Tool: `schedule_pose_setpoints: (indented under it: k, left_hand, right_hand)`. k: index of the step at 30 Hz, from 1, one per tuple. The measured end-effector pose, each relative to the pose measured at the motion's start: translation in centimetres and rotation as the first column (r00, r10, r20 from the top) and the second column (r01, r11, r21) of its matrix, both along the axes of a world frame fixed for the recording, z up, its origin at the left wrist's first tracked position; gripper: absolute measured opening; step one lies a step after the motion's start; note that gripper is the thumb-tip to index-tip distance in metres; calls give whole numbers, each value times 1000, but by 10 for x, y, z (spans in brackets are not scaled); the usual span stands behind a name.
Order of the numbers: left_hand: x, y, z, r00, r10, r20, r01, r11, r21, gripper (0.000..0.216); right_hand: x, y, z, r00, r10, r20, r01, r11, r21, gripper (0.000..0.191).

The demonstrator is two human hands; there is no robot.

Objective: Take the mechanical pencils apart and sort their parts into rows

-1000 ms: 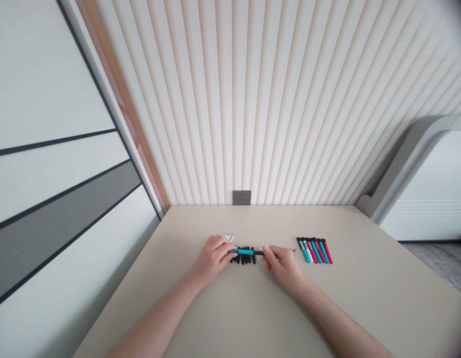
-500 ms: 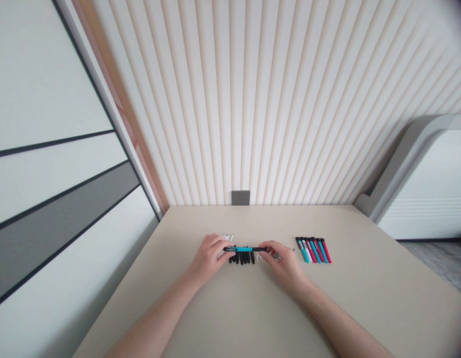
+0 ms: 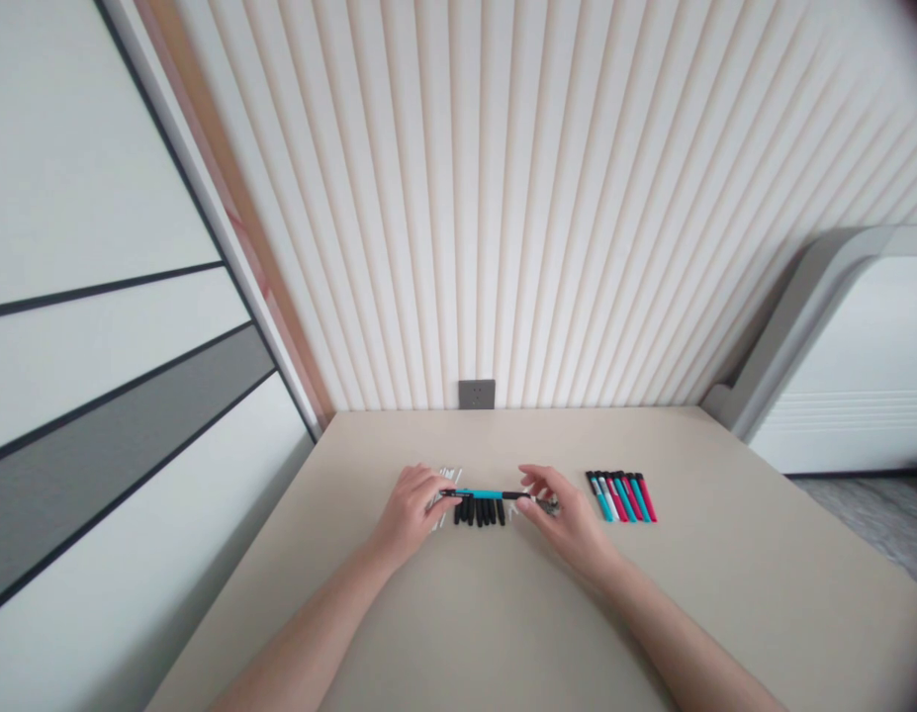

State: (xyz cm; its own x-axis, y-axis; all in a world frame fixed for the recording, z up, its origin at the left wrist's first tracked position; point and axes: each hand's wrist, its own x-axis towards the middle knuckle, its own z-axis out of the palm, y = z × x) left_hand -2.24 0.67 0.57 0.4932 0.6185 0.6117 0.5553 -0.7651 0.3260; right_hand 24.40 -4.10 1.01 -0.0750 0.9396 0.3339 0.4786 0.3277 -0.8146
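A blue-and-black pen [image 3: 488,494] is held level above the table, its left end pinched between the thumb and fingers of my left hand [image 3: 412,509]. At the pen's other end is my right hand [image 3: 566,514], its index finger lifted off and its thumb close to or touching the black tip. Right below the pen lies a row of short black pen parts [image 3: 480,512]. Thin white sticks [image 3: 449,475] lie beside my left fingers. Small silvery pieces [image 3: 548,506] are partly hidden behind my right hand.
Several finished-looking pens [image 3: 622,496] in blue, white and red with black ends lie side by side on the right of the beige table [image 3: 473,613]. A dark wall socket [image 3: 477,394] sits at the table's back edge, on the ribbed wall.
My right index finger has lifted off the pen's right end, so the right fingers have spread. My left hand keeps its pinch on the pen. The view has shifted slightly.
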Motion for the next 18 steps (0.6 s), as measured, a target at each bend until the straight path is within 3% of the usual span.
schedule_pose_setpoints:
  k: [5,9,12,18]
  left_hand:
    - [0,0,-1,1000,6,29,-6,1000,10,14]
    - [0,-1,1,1000,-13,28,12,1000,16,13]
    - [0,-1,1,1000,-5,31,4,1000,10,14]
    - [0,-1,2,999,-29,31,29,1000,2,17]
  right_hand:
    - [2,1,0,999,36,39,-37,999,20,23]
    - [1,0,2,995,56,78,-56,998,3,40]
    - [1,-1,3,998,43,37,-44,999,18,29]
    - [1,0,2,996,77,53,-80,996,42,30]
